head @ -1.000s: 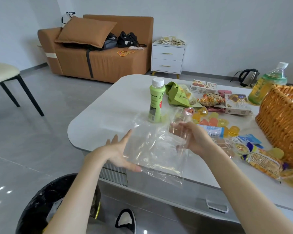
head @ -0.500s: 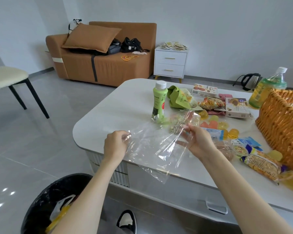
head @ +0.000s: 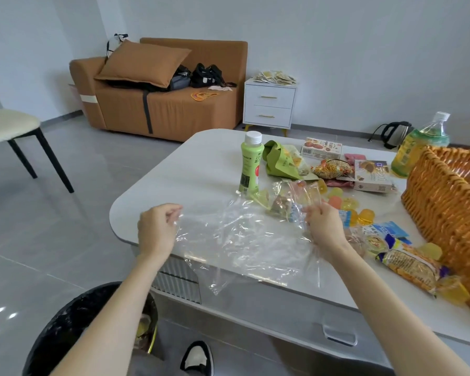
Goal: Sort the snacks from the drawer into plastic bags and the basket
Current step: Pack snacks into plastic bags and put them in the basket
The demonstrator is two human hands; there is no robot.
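I hold a clear plastic bag (head: 242, 237) stretched out over the near edge of the white table (head: 196, 169). My left hand (head: 158, 229) pinches its left edge and my right hand (head: 323, 226) pinches its right edge. Snacks lie spread on the table to the right: jelly cups (head: 347, 204), a noodle packet (head: 410, 267), blue wrappers (head: 388, 230), two snack boxes (head: 372, 176), a green pouch (head: 280, 162). A green drink bottle (head: 251, 164) stands behind the bag. The woven basket (head: 445, 202) sits at the right edge.
A large green-tea bottle (head: 418, 145) stands behind the basket. The table's drawer (head: 337, 332) is below my right arm, and a black bin (head: 73, 329) is on the floor at my left. A chair (head: 14, 131), sofa (head: 160, 88) and nightstand (head: 269, 104) stand farther off.
My left hand went from open against the bag to pinching its edge. Both hands have drawn apart, spreading the bag wider over the table edge.
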